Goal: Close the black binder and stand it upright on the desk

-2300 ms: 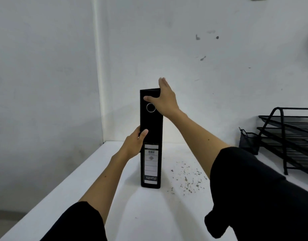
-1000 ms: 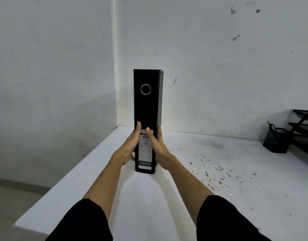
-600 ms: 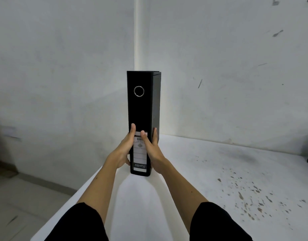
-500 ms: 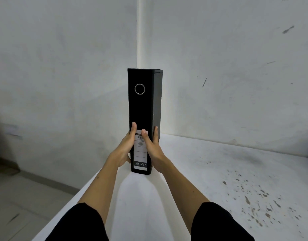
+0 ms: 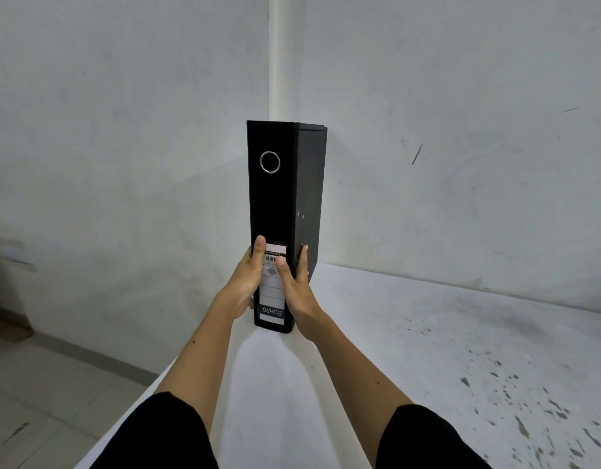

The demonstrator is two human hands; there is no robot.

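Black binder (image 5: 275, 211) is standing closed and upright, spine facing the camera, on the white surface (image 5: 411, 350) near the wall corner, with left hand (image 5: 248, 282) and right hand (image 5: 294, 282) clamping its lower spine—ease both off together, watching for tip.

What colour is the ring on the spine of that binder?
Silver metal, a shiny ring set in the black binder's spine, seen in the head view.

The binder (image 5: 275, 211) stands upright on the desk (image 5: 411, 350). It sits between the left hand (image 5: 246, 282) and right hand (image 5: 297, 286), the wall corner behind.
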